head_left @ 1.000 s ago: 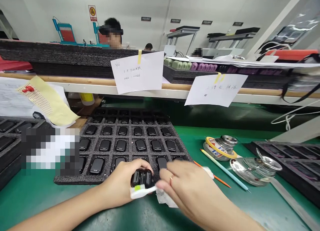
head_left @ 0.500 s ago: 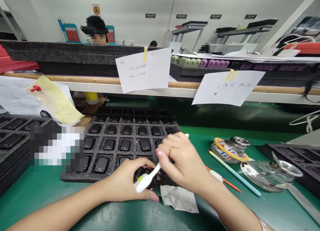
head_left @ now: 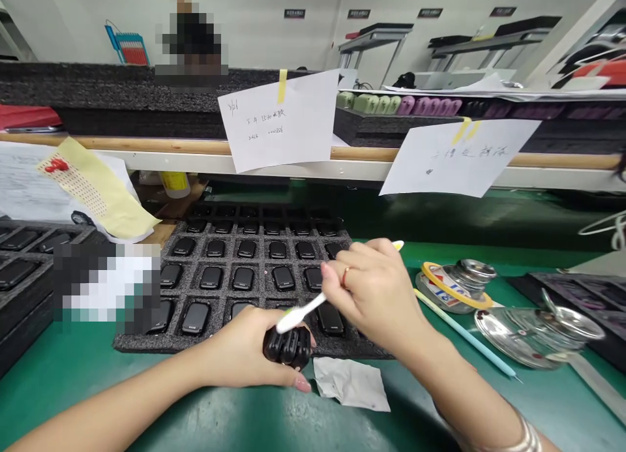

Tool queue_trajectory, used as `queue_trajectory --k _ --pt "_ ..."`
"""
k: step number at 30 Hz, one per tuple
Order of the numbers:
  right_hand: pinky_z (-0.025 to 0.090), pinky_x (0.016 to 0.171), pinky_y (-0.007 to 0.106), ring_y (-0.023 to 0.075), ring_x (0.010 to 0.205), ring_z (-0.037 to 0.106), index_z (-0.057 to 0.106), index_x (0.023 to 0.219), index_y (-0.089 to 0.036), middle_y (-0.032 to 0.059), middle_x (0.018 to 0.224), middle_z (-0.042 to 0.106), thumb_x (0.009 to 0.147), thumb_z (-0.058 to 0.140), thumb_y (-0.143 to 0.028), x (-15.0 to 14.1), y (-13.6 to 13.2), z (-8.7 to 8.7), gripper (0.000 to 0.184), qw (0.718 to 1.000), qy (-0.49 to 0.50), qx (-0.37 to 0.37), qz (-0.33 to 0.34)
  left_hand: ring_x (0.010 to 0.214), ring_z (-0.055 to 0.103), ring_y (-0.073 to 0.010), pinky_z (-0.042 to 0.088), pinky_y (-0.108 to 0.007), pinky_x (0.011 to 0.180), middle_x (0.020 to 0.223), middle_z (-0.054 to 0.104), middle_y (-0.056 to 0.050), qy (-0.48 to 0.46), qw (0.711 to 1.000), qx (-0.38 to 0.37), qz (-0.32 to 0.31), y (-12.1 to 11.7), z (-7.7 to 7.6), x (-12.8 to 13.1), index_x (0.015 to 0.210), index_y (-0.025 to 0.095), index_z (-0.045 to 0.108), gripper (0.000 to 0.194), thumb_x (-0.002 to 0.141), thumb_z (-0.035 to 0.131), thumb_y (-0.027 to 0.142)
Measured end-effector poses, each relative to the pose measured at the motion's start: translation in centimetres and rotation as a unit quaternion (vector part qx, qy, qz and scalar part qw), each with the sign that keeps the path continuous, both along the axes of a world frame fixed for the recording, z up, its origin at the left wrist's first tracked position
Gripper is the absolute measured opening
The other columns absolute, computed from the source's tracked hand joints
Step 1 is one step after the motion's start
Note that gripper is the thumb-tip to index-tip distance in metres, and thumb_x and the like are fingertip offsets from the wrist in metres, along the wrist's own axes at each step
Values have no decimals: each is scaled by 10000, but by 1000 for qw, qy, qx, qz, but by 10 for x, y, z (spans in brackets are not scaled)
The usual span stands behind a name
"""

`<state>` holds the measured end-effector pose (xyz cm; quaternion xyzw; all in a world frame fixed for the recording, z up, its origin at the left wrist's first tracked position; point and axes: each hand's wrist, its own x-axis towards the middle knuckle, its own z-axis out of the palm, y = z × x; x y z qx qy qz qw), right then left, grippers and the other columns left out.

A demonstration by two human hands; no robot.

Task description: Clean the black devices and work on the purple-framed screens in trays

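My left hand [head_left: 249, 354] is wrapped round several small black rounded devices [head_left: 287, 347], gripped side by side with their edges facing up. In my right hand [head_left: 374, 289] is a white toothbrush [head_left: 308, 308], its head at the upper edge of the devices; whether the bristles touch them I cannot tell. Behind both hands lies a black foam tray [head_left: 264, 259] with rows of similar black devices in its compartments. A crumpled pale cloth or paper [head_left: 351, 383] rests on the green table just right of my left hand.
On the right stand two glass bottles with metal tops [head_left: 460, 286], [head_left: 542, 334], one carrying a yellow tape ring. A light-blue pen-like tool [head_left: 469, 341] lies beside them. More foam trays flank both sides [head_left: 24, 289]. A shelf [head_left: 362, 162] with taped notes crosses above; a person sits beyond it.
The toothbrush and my right hand have moved up and away from me, uncovering the devices in my left hand. My left hand keeps its grip. The view has shifted slightly.
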<state>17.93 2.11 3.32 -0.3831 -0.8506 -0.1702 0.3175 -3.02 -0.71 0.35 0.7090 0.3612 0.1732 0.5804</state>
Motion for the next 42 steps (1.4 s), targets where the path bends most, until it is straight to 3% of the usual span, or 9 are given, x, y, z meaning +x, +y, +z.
queue_trajectory --k 4,8,12,16,19,23,28,32,42 --pt "278 670 346 148 585 381 571 524 -184 -11 515 521 1005 462 -225 -1 0 -2 496 998 -10 -23 64 702 640 -164 463 -234 628 784 716 10 25 1000 13 13 2 1 2 988 167 704 410 667 877 355" --pt "248 648 349 141 551 381 508 481 -185 -13 483 504 998 458 -209 3 8 -10 520 998 23 -62 1 764 660 -159 479 -221 701 817 726 22 21 1000 17 -3 0 2 2 979 185 714 343 702 856 327" --pt "267 670 336 134 565 420 524 495 -181 -19 502 524 985 486 -209 3 8 -17 492 991 10 -128 47 736 658 -163 476 -227 671 822 733 19 48 997 56 8 -4 2 2 1006 188 715 394 682 872 349" --pt "269 668 332 126 546 419 472 474 -182 -24 483 506 969 495 -183 0 7 -23 496 988 30 -153 10 788 704 -190 517 -253 734 827 746 15 33 999 15 32 -7 0 2 1022 207 689 363 708 847 298" --pt "280 685 326 124 564 438 492 489 -182 -26 506 521 976 490 -185 -3 6 -26 487 984 34 -172 33 832 719 -213 540 -282 755 978 753 -26 27 999 22 37 -8 -3 1 1084 208 643 459 693 859 314" --pt "280 679 328 124 547 415 476 483 -184 -27 490 497 985 464 -181 -6 6 -29 502 986 54 -159 15 837 714 -206 538 -294 750 1067 734 -30 22 997 31 69 -8 -5 2 1163 236 553 534 711 834 293" --pt "285 687 321 126 565 416 483 504 -184 -29 510 502 988 463 -203 -8 7 -31 485 988 53 -145 31 862 702 -193 510 -276 761 1045 740 -9 24 997 68 41 -8 -5 2 1143 234 548 482 736 806 252" --pt "272 668 324 122 530 387 460 486 -186 -31 485 482 992 452 -183 -7 9 -33 505 988 68 -138 3 897 698 -199 507 -297 844 1059 743 2 25 996 70 51 -9 -7 1 1224 256 522 569 732 807 274" --pt "265 657 338 128 534 379 430 486 -190 -26 481 462 982 450 -181 4 8 -17 497 993 63 -100 11 823 683 -187 508 -252 763 955 751 7 55 994 82 48 -8 -3 1 1125 228 705 414 742 816 340"
